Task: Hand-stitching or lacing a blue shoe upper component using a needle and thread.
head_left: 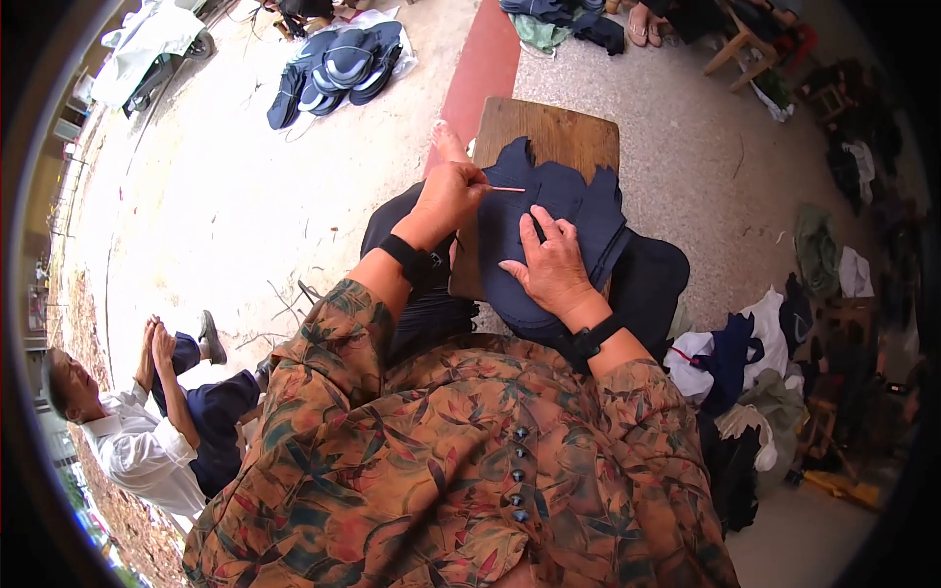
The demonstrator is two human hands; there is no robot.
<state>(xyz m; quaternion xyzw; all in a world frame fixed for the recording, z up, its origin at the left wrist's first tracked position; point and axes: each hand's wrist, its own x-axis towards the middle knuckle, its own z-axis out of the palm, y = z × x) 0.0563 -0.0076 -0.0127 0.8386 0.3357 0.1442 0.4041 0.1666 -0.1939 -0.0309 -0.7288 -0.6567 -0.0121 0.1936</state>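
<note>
My left hand (453,201) is closed in a pinch on a thin, pale pinkish stick (507,189). The stick's tip reaches over a stack of cut navy cloth pieces (510,265) on a small wooden stool (564,122). My right hand (554,265) rests on the cloth with its fingers apart, just below the stick's tip. Along their top edge the pieces have uneven, notched ends. More dark cloth (652,279) hangs past the stool's right side, and another dark pile lies under my left forearm.
A pile of dark, rounded cloth pieces (338,69) lies on the ground ahead to the left. A person in a white shirt (147,461) sits at my left. Mixed garments (735,358) are heaped at the right. A covered cart (147,49) stands far left.
</note>
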